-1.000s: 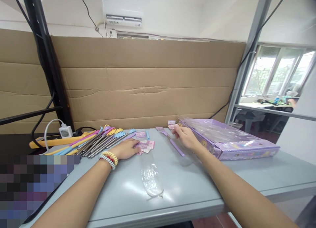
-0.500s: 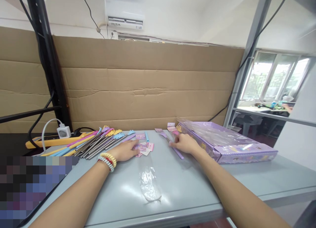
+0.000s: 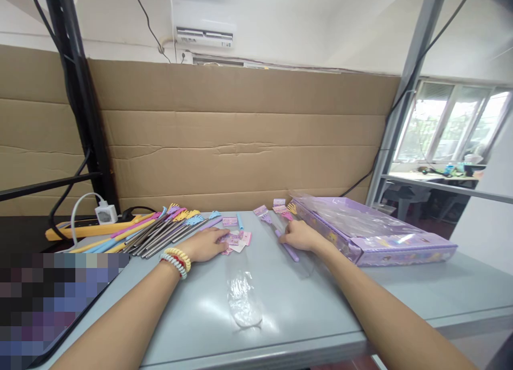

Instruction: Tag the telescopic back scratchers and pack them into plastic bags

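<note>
Right fingers on slim lilac stick

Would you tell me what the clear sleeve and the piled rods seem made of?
The clear sleeve looks like thin glossy plastic film: transparent, crinkled, with glare. The piled rods look like polished metal, silvery and shiny, with coloured, probably plastic ends.

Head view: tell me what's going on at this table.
A person works at a grey table with bare hands. The left hand lies flat on a small heap of pink cards. The right hand has its fingers on a purple stick that lies on the table. A pile of coloured sticks lies to the left, a purple box to the right, and a clear bag near the front.
</note>
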`<state>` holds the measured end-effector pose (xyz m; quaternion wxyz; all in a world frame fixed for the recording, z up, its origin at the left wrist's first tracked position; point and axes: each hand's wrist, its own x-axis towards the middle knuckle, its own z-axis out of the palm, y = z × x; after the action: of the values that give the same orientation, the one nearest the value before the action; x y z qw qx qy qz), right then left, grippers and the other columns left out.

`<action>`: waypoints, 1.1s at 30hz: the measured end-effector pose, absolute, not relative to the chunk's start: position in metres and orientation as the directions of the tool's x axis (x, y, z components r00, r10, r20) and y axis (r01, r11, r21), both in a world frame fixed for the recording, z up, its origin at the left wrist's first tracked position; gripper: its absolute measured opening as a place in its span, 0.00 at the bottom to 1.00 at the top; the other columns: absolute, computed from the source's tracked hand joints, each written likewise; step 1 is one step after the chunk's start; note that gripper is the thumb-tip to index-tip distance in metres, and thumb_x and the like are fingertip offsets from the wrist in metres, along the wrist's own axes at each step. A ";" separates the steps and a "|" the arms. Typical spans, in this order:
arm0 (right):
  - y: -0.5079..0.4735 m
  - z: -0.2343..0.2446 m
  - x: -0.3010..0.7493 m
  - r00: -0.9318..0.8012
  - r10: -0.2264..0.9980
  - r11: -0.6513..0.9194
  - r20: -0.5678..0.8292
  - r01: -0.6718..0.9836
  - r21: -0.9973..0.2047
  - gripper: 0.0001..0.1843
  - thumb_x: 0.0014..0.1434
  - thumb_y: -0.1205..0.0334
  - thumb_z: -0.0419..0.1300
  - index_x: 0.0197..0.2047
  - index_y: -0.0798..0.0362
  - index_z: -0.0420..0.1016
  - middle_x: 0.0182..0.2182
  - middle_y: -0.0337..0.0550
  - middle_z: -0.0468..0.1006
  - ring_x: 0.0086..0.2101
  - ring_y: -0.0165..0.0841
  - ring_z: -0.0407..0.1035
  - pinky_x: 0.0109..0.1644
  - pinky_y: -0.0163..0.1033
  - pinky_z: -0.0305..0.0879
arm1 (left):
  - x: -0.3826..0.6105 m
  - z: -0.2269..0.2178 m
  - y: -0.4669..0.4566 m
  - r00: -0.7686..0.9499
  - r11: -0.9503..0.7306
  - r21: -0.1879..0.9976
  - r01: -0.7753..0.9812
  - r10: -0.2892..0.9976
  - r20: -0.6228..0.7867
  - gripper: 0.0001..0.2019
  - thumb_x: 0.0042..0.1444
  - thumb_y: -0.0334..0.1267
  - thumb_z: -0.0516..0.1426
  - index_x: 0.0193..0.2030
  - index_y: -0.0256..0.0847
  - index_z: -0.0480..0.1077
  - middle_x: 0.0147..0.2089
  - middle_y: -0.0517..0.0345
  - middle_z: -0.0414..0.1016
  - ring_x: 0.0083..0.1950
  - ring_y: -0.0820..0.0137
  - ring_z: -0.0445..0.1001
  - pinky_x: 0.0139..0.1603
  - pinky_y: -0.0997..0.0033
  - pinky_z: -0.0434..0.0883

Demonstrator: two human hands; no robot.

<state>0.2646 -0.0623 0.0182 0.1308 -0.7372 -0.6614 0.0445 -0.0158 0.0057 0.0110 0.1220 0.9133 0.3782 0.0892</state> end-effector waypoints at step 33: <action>-0.073 0.018 0.249 -0.161 0.931 0.350 0.329 0.657 -0.668 0.34 0.46 0.55 0.63 0.56 0.54 0.59 0.40 0.47 0.74 0.31 0.31 0.69 0.33 0.38 0.66 | 0.013 0.034 -0.043 0.713 -0.488 0.860 0.150 0.655 0.248 0.10 0.49 0.38 0.57 0.38 0.36 0.72 0.35 0.52 0.77 0.35 0.71 0.73 0.35 0.71 0.69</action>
<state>0.2495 -0.0726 0.0182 0.3609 -0.5377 -0.7380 0.1896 0.0125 -0.0432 0.0340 0.4412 0.8137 0.2473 0.2866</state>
